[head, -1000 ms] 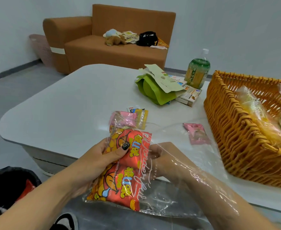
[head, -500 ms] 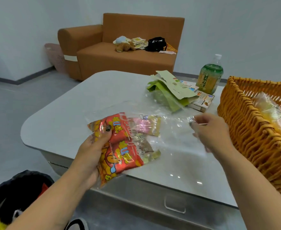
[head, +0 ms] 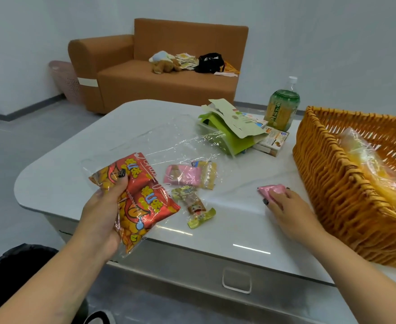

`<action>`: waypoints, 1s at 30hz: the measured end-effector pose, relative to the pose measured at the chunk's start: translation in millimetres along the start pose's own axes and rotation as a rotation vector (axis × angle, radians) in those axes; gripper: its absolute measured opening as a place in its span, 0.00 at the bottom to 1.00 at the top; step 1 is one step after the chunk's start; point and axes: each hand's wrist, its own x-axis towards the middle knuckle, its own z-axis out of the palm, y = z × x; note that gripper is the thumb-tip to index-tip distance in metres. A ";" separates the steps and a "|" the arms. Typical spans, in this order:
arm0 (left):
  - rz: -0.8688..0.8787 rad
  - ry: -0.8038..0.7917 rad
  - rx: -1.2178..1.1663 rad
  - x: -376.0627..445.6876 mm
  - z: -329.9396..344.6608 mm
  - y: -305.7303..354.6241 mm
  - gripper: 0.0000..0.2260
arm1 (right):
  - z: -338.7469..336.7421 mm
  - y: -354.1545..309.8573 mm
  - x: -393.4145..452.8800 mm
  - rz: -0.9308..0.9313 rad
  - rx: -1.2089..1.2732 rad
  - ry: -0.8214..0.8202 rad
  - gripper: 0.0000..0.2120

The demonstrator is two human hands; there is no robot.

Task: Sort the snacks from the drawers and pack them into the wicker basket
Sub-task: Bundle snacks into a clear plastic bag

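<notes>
The left hand (head: pixel 103 206) grips the clear bag (head: pixel 159 160) by its red packets (head: pixel 136 195), keeping it open left of the wicker basket (head: pixel 332 183); the right hand (head: pixel 285 206), just beside the basket, closes on a pink snack (head: pixel 271 190), probably to bag it

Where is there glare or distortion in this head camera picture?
Head view: bright streaks of glare on the glossy table near its front edge; the clear plastic bag shimmers with reflections, partly veiling the pink snack; wide-angle bending curves the wicker basket and table rim; the sofa looks soft.
</notes>
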 end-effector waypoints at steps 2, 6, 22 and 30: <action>0.013 -0.024 0.011 -1.8 2.4 -1.0 0.15 | -6.3 -3.8 -7.1 -0.054 0.013 0.001 0.17; 0.026 -0.094 0.073 -6.9 7.9 -5.5 0.17 | -13.4 -4.1 -13.2 0.122 0.256 0.048 0.32; -0.009 -0.333 0.216 -21.5 16.3 -26.6 0.35 | -82.1 -23.9 -27.1 0.057 1.409 -0.341 0.11; 0.017 -0.342 0.206 -20.3 20.6 -25.2 0.39 | -79.6 -39.6 -45.3 -0.096 1.180 -0.713 0.13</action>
